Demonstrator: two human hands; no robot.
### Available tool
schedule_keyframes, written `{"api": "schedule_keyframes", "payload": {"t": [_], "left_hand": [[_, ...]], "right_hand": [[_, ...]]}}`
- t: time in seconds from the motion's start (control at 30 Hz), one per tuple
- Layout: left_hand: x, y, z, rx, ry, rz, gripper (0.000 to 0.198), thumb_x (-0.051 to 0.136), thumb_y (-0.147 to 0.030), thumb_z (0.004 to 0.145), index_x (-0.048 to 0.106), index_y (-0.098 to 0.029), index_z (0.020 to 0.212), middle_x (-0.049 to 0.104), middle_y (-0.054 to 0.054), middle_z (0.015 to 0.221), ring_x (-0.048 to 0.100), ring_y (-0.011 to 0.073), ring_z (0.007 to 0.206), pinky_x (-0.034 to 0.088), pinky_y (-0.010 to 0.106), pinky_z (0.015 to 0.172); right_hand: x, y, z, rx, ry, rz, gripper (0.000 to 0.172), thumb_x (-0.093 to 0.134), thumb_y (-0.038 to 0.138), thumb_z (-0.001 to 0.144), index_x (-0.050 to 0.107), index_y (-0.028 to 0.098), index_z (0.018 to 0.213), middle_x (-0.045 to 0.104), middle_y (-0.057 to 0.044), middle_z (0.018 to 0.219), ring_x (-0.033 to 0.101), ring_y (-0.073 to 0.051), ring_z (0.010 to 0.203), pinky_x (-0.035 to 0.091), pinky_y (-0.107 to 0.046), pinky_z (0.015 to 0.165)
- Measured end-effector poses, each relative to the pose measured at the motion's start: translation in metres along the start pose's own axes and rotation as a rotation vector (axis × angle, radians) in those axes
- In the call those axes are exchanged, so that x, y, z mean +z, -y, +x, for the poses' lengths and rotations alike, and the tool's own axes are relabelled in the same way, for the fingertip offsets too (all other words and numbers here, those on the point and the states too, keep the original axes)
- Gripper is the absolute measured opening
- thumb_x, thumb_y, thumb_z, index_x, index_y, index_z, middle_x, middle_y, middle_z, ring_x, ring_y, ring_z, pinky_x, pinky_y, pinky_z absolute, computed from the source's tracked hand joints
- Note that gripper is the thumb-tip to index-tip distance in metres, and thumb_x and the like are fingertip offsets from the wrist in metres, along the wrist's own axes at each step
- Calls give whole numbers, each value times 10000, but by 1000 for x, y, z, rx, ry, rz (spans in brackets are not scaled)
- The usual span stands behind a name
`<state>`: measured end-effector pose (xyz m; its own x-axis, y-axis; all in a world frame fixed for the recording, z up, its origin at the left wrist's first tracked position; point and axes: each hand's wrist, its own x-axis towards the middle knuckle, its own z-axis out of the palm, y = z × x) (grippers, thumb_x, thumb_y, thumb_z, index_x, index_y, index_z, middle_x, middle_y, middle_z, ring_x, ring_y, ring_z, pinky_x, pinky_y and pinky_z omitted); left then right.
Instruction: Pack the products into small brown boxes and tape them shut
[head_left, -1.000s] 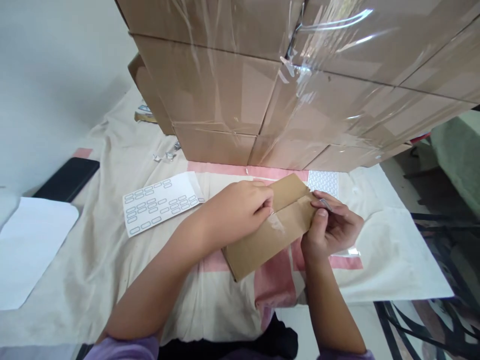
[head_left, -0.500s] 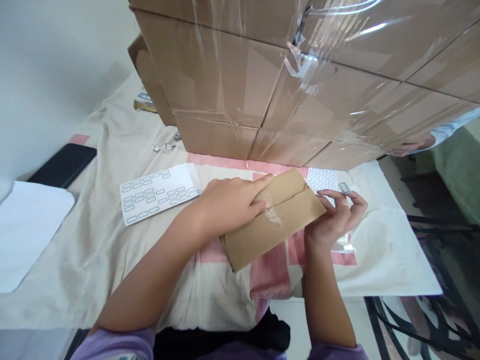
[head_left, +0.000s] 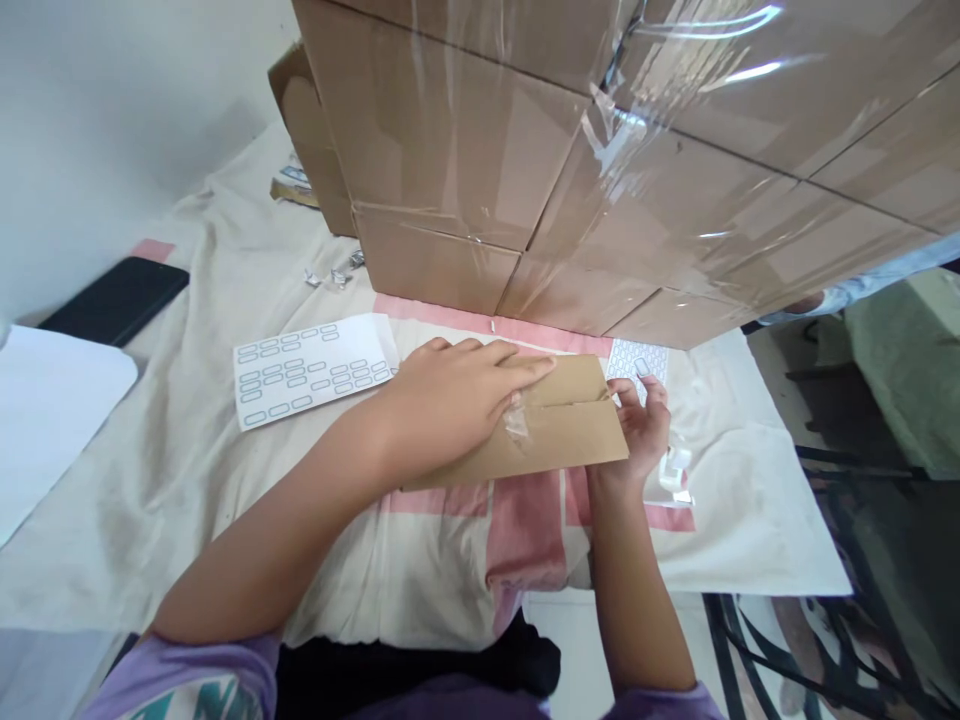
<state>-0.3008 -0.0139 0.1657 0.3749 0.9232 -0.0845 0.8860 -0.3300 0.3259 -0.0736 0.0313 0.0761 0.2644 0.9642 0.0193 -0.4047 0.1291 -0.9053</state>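
A small flat brown cardboard box (head_left: 559,430) lies at a slant above the cloth, a strip of clear tape across its flap seam. My left hand (head_left: 469,400) is laid over its left part, the index finger along the far edge, keeping hold of it. At its right end is my right hand (head_left: 637,430), fingers curled beside the box corner. A small grey-bordered label (head_left: 641,367) sits at a fingertip of that hand. My right thumb is hidden. Left of the box lies a white label sheet (head_left: 315,370), and another label sheet (head_left: 626,355) is partly behind my right hand.
Large film-wrapped cartons (head_left: 450,150) rise along the back. A black phone (head_left: 116,305) and white paper (head_left: 64,410) lie at left. Crumpled scraps (head_left: 337,275) are near the cartons. A clear-and-white tape piece (head_left: 675,470) lies at right. Another person's sleeve (head_left: 885,275) shows behind the cartons.
The box has turned flatter and shifted left, and my left hand now covers more of it. My right hand has moved left with the small label, closer to the box end.
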Motion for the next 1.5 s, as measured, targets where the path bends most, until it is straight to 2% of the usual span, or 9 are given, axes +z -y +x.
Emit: {"api": "schedule_keyframes", "payload": {"t": [0.2, 0.3, 0.43, 0.57, 0.77, 0.97, 1.1, 1.27, 1.5], "left_hand": [[-6, -4, -11, -164, -107, 154, 578, 377, -255, 1032, 333, -317, 1606, 627, 66, 1457, 592, 322, 1300, 420, 512, 1063], [-3, 12, -5, -152, -96, 101, 504, 311, -317, 1063, 425, -305, 1554, 605, 59, 1477, 551, 308, 1337, 369, 513, 1121], [1, 44, 11, -56, -94, -40, 492, 264, -444, 1071, 507, -336, 1485, 611, 28, 1439, 502, 264, 1367, 176, 531, 1243], [-2, 65, 22, -39, -84, -103, 506, 314, -517, 1042, 529, -345, 1467, 636, 16, 1391, 503, 259, 1362, 114, 518, 1266], [-12, 78, 19, -50, -89, -124, 490, 475, -521, 1003, 540, -374, 1466, 602, -24, 1468, 468, 257, 1387, 226, 445, 1254], [-23, 93, 7, -172, -76, -228, 552, 523, -540, 995, 490, -331, 1504, 538, 17, 1534, 521, 274, 1365, 377, 427, 1199], [-24, 95, 2, -274, -96, -390, 657, 585, -678, 920, 491, -355, 1484, 500, 13, 1588, 491, 302, 1427, 394, 415, 1211], [-24, 90, 1, -223, -103, -365, 472, 610, -555, 948, 557, -395, 1390, 564, -23, 1518, 515, 285, 1409, 398, 420, 1217], [-22, 87, 3, -209, -104, -325, 441, 608, -528, 949, 580, -352, 1352, 600, -10, 1468, 556, 280, 1352, 445, 402, 1168]], "right_hand": [[8, -10, -25, -46, 120, -37, 270, 686, 445, 854, 521, 258, 959, 594, 74, 706, 473, -93, 501, 369, -207, 478], [6, -9, -24, -33, 192, -51, 256, 688, 446, 831, 548, 242, 897, 558, 65, 664, 404, -86, 467, 316, -211, 457], [5, -5, -18, 54, 298, -71, 243, 632, 459, 811, 530, 242, 853, 542, 43, 718, 339, -81, 450, 272, -231, 445], [6, -5, -13, 117, 410, -87, 185, 583, 378, 790, 464, 236, 774, 478, 50, 702, 325, -84, 461, 311, -240, 477], [-9, -13, 6, 152, 728, -46, 101, 639, 222, 723, 549, 211, 767, 560, 28, 743, 527, -127, 630, 415, -261, 630], [-27, -19, 24, 230, 1105, -111, 202, 751, 227, 817, 574, 182, 732, 592, 21, 737, 560, -127, 717, 421, -256, 678], [-22, -23, 21, 158, 1066, -84, 220, 784, 315, 872, 635, 162, 819, 626, 16, 771, 532, -86, 665, 402, -218, 621], [-14, -22, 10, 218, 1022, 33, 291, 780, 346, 888, 536, 195, 842, 414, 129, 538, 282, -38, 465, 241, -185, 481], [-11, -21, 3, 232, 1068, -63, 248, 775, 307, 875, 558, 185, 873, 531, 87, 627, 464, -54, 549, 359, -186, 551]]}}
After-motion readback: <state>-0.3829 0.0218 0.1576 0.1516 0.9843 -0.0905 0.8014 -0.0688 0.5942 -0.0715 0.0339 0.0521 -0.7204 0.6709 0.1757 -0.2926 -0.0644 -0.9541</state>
